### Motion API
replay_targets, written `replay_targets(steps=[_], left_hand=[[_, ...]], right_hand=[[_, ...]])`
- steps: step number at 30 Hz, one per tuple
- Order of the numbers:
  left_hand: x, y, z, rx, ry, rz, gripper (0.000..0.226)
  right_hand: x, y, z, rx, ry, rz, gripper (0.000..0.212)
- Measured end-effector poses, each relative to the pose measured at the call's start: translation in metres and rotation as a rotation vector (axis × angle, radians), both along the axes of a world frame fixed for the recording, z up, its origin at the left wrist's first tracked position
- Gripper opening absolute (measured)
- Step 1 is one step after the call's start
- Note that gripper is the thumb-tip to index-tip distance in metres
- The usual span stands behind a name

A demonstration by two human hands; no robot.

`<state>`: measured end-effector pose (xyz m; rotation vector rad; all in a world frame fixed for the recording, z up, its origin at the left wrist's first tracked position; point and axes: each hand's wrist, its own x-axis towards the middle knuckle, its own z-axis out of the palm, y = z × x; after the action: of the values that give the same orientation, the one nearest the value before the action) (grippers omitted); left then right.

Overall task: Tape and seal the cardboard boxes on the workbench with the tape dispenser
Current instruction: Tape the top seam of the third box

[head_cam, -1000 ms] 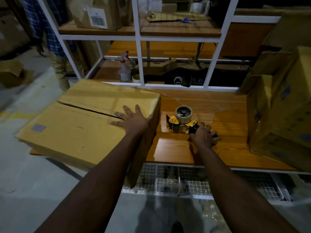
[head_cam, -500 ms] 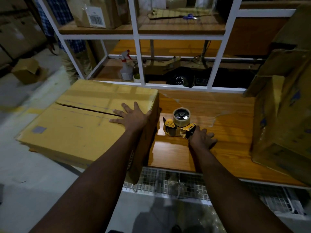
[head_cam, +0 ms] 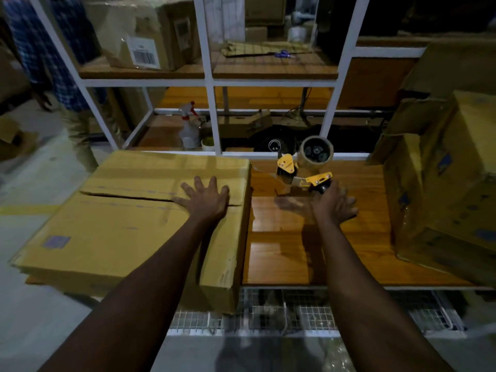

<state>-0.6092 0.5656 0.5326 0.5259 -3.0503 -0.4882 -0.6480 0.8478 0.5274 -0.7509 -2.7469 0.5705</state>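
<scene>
A large yellow-brown cardboard box (head_cam: 112, 226) lies on the left end of the wooden workbench (head_cam: 290, 253), overhanging its left edge; its top flaps meet along a dark untaped seam. My left hand (head_cam: 205, 201) presses flat on the box top at the seam's right end, fingers spread. My right hand (head_cam: 334, 204) grips the black handle of the yellow tape dispenser (head_cam: 303, 170), which hangs lifted above the bench with its brown tape roll up.
More cardboard boxes (head_cam: 445, 189) are stacked at the bench's right end. A white metal shelf frame (head_cam: 212, 81) stands behind, holding a labelled box (head_cam: 142, 33), blue scissors (head_cam: 283, 53) and a spray bottle (head_cam: 188, 127). A person in a plaid shirt (head_cam: 51, 49) stands far left.
My right hand has closed on the dispenser's handle and lifted it off the bench, up and away from me. My left hand stays on the box.
</scene>
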Motion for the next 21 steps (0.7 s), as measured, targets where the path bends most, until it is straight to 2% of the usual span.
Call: replay_targets(steps=[4, 12, 16, 18, 21], left_hand=[[0.013, -0.066, -0.001, -0.066, 0.013, -0.124, 0.055], [0.049, -0.234, 0.002, -0.254, -0.083, -0.24, 0.061], [0.072, -0.313, 0.012, -0.305, -0.151, -0.365, 0.089], [0.08, -0.339, 0.014, -0.301, -0.177, -0.393, 0.087], [0.086, -0.352, 0.007, -0.187, -0.151, -0.37, 0.085]], right_hand=[[0.002, -0.043, 0.044, 0.042, 0.136, 0.033, 0.044], [0.029, -0.19, 0.077, 0.058, 0.226, 0.248, 0.049], [0.042, -0.256, 0.074, 0.093, 0.223, 0.344, 0.045], [0.046, -0.282, 0.072, 0.094, 0.233, 0.378, 0.045], [0.051, -0.306, 0.071, 0.101, 0.264, 0.433, 0.043]])
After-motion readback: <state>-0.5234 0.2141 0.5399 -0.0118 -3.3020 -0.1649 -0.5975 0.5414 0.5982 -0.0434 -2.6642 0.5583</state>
